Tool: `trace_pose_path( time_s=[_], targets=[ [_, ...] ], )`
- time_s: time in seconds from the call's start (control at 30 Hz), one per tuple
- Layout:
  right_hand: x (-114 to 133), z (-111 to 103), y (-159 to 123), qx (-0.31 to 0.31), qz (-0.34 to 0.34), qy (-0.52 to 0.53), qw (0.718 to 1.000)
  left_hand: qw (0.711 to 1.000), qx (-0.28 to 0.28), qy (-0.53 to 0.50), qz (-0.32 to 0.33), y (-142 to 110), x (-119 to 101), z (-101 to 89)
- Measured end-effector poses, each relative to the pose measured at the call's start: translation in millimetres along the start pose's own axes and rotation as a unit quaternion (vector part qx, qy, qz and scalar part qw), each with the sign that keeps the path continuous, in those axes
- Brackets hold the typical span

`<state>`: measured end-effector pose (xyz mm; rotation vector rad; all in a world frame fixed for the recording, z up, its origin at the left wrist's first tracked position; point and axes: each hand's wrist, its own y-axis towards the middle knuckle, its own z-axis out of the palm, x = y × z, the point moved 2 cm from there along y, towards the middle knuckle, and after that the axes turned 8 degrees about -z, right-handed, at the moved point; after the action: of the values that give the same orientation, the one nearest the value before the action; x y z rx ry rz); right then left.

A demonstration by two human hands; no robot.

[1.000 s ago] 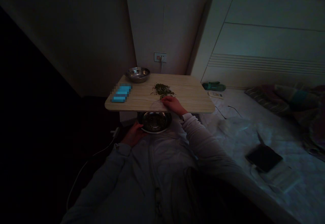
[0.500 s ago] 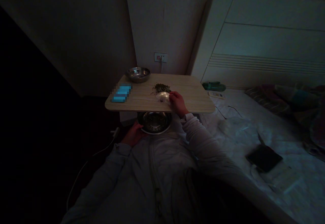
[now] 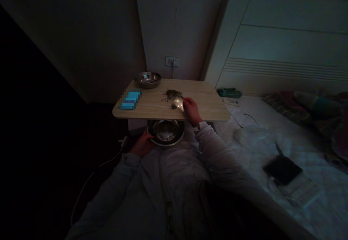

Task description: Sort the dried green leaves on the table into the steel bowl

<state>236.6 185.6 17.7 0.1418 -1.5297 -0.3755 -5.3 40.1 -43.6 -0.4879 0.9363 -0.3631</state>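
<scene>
My right hand [image 3: 191, 110] is closed on the edge of a shiny curved scoop-like piece [image 3: 178, 103], perhaps clear plastic, low over the small table. Just beyond it lies a loose heap of dark green dried bits [image 3: 173, 93], and a smaller clump [image 3: 173, 107] sits at the piece's left edge. Below the table's front edge, my left hand [image 3: 143, 143] grips the left rim of a metal bowl [image 3: 166, 144] in front of my lap. Some dark bits are scattered inside that bowl. Its far side is partly hidden by the tabletop.
On the wooden tabletop [image 3: 152, 111] stand a second metal bowl [image 3: 148, 80] at the back left and a lit, blurred-out phone [image 3: 130, 99]. To the right, the bed [image 3: 252, 113] holds a green bottle [image 3: 230, 92], a clear plastic bag [image 3: 250, 135] and a dark flat object [image 3: 282, 169]. A white cable [image 3: 94, 173] hangs left.
The shiny piece has shifted slightly right and tilted, and a small clump of bits now shows beside it. The bowl in my left hand has tipped a little, showing more of its inside.
</scene>
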Motion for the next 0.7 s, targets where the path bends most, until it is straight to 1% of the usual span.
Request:
trace_pose_path(
  time_s=[0.17, 0.33, 0.47, 0.7],
  targets=[
    [8.0, 0.7, -4.1, -0.014, 0.03, -0.018, 0.999, 1.0, 0.002, 0.009, -0.001, -1.3, -0.2, 2.2],
    [9.2, -0.3, -3.9, -0.003, 0.026, -0.038, 0.999, 1.0, 0.023, 0.004, -0.004, 1.5, -0.8, 2.1],
    [4.5, -1.1, -1.1, 0.018, 0.009, -0.046, 0.999, 1.0, 0.008, 0.013, -0.019, 4.4, -1.5, 0.6],
    [1.7, -1.2, 0.0, 0.02, 0.006, -0.044, 0.999, 0.998, -0.032, 0.027, -0.042, 2.0, -4.0, 0.3]
  ],
)
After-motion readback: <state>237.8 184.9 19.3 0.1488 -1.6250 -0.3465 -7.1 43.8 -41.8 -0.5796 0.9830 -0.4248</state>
